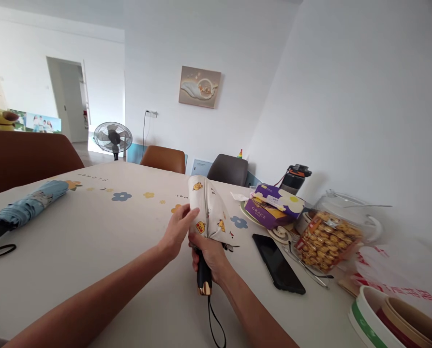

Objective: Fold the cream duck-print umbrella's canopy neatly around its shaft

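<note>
A folding umbrella [212,208] with white cloth and small yellow cartoon figures is held up over the table in front of me. My right hand [210,253] wraps round it just above its black handle [203,273], which has a gold-coloured end and a black wrist strap hanging down. Against the left side of the cloth lies my left hand [179,229], its fingers closed on the cloth and partly hidden behind it. A light blue folded umbrella [34,203] rests on the table at the left, its dark handle toward me.
Right of the hands lie a black phone [278,263] and glasses [308,266]. Beyond are a purple tissue box [274,205], a dark bottle [294,179], a glass pitcher [364,217], a bag of snacks [328,239] and stacked bowls [368,314]. Chairs [163,159] and a fan [113,137] stand behind the table.
</note>
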A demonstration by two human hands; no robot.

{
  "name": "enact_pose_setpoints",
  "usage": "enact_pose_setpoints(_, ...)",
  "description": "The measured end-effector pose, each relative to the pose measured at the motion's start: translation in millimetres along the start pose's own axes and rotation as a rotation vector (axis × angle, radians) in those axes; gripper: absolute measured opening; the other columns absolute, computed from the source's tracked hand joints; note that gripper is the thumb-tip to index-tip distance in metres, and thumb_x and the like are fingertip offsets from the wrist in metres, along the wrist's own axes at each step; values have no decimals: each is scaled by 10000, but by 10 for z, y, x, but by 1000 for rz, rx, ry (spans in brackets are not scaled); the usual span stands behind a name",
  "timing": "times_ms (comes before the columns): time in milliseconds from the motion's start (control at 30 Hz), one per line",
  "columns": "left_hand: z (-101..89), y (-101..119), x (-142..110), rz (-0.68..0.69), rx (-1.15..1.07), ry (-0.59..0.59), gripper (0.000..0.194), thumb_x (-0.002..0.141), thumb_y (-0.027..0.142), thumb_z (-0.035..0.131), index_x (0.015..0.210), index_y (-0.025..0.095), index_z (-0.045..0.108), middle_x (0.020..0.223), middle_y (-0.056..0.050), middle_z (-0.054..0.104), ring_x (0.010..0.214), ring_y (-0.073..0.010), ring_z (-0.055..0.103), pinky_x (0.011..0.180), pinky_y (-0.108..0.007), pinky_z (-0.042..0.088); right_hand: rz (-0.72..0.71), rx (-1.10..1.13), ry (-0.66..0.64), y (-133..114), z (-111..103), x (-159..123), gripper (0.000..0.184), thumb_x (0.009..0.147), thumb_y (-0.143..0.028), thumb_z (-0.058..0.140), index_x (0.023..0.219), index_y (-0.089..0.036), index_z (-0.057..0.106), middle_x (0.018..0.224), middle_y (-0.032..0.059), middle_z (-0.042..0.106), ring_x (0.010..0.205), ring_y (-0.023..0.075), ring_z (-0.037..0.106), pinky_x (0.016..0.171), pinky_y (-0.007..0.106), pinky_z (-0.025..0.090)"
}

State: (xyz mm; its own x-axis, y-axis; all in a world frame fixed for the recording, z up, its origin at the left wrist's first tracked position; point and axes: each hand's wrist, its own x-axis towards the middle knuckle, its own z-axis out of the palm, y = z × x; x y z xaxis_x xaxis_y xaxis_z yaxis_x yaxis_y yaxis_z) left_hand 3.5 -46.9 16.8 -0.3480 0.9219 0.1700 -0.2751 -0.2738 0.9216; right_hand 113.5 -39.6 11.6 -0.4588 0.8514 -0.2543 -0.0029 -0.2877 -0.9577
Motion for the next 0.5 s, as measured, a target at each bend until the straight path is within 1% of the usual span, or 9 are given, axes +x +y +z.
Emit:
enact_pose_setpoints(100,31,-15,-12,-132,-52,-100,324,691,342,647,928,130,586,854,-90,636,788,-216,593,675,-303,469,19,-65,-18,65,26,13,211,684,-321,577,588,-164,474,348,-52,415,276,75,371,283,203,340)
enact_pose_setpoints(200,13,-45,-10,-219,-155,-141,345,691,324,657,960,120,587,835,-116,655,748,-232,617,661,-333,486,57,-118,-58,122,50,15,184,673,-287,566,575,-164,470,335,-48,417,264,81,369,272,204,331)
enact_pose_setpoints(367,-9,-113,-1,-282,-179,-117,350,669,310,675,943,110,588,822,-135,663,732,-244,630,654,-342,498,52,-118,-43,147,73,19,148,670,-266,552,595,-167,471,329,-52,415,256,86,370,267,207,332)
enact_pose_setpoints(433,-4,-150,27,-285,-160,-84,364,663,316,675,950,114,577,823,-131,663,732,-244,630,660,-345,500,43,-104,-46,144,77,18,138,667,-262,552,603,-166,478,336,-53,417,262,87,374,271,210,344)
enact_pose_setpoints(500,2,-149,68,-309,-113,-86,381,676,344,653,965,112,565,838,-134,660,749,-246,627,676,-349,498,39,-92,-50,137,75,16,141,667,-265,554,600,-163,483,343,-54,415,267,82,368,275,211,350)
